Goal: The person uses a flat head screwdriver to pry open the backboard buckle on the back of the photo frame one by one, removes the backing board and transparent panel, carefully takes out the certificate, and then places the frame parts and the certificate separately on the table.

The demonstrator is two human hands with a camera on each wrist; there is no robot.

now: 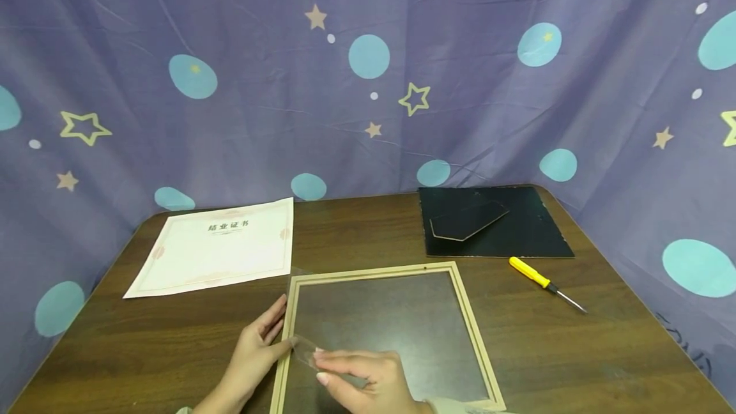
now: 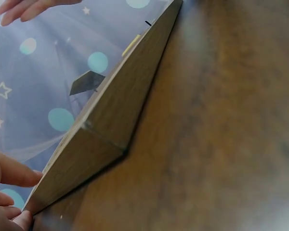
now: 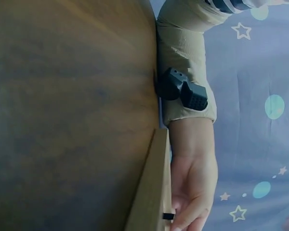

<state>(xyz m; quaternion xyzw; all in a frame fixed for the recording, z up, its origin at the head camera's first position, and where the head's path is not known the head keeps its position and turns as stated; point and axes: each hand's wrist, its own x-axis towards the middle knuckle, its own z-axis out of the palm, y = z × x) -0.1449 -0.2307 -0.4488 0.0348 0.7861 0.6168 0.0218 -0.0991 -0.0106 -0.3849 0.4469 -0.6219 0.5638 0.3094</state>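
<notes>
A pale wooden picture frame (image 1: 376, 271) lies flat on the brown table. My left hand (image 1: 255, 350) grips its left side, fingers along the outer edge and thumb over the top. Between my two hands, a clear plastic sheet (image 1: 305, 349) rises in a bent strip over that side of the frame. My right hand (image 1: 370, 379), above the lower part of the frame, pinches the end of this strip with its fingertips. Part of the clear sheet also shows past the frame's upper left corner. In the left wrist view, the frame's side (image 2: 120, 101) hides most of the opening.
A printed certificate (image 1: 224, 254) lies at the back left of the table (image 1: 356, 229). At the back right is a black backing board (image 1: 517, 238) with a stand flap (image 1: 466, 222). A yellow-handled screwdriver (image 1: 535, 275) lies in front of it. A patterned curtain (image 1: 368, 5) hangs behind.
</notes>
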